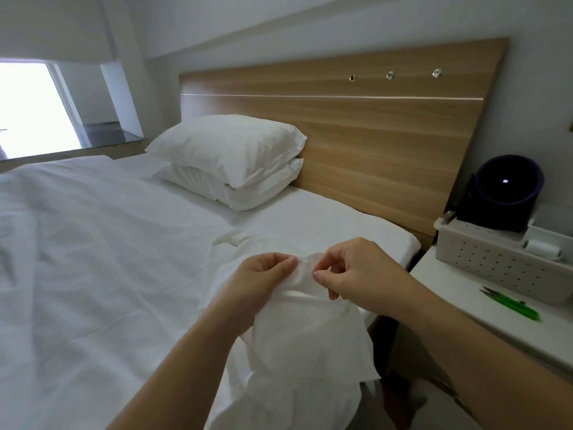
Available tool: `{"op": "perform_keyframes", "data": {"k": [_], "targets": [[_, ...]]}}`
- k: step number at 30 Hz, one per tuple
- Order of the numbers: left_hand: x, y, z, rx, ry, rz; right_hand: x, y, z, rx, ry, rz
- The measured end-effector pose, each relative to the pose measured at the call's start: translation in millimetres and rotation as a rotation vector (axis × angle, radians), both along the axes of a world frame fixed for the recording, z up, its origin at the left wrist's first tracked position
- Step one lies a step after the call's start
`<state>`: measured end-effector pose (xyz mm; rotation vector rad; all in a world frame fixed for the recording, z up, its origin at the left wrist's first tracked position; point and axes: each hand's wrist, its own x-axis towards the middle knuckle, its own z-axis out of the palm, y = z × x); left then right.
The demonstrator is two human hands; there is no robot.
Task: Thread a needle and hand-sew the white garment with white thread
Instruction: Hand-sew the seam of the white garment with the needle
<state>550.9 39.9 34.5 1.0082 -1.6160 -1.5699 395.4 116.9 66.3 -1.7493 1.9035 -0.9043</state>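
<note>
My left is open duvet. On my right, a perforated basket and green snips crowd the nightstand.

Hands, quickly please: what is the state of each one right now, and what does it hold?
Left hand: closed, pinching the white garment.
Right hand: closed, pinching the needle.

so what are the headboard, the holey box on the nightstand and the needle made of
Tan rectangular headboard: wood-grain look, matte, likely laminate or veneer, given the even streaks. White perforated rectangular box: seems moulded plastic, smooth with regular rows of holes. Thin grey needle: apparently metal, a slim straight sliver with faint sheen; too small to say more.
</note>
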Motion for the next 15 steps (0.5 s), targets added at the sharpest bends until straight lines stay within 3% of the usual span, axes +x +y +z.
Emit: {"op": "perform_keyframes", "data": {"k": [15], "targets": [[-1.8,-1.8,-1.8,-0.040,-0.014,0.026,2.3,-3.3,-1.0,0.008,0.005,-0.008]]}}
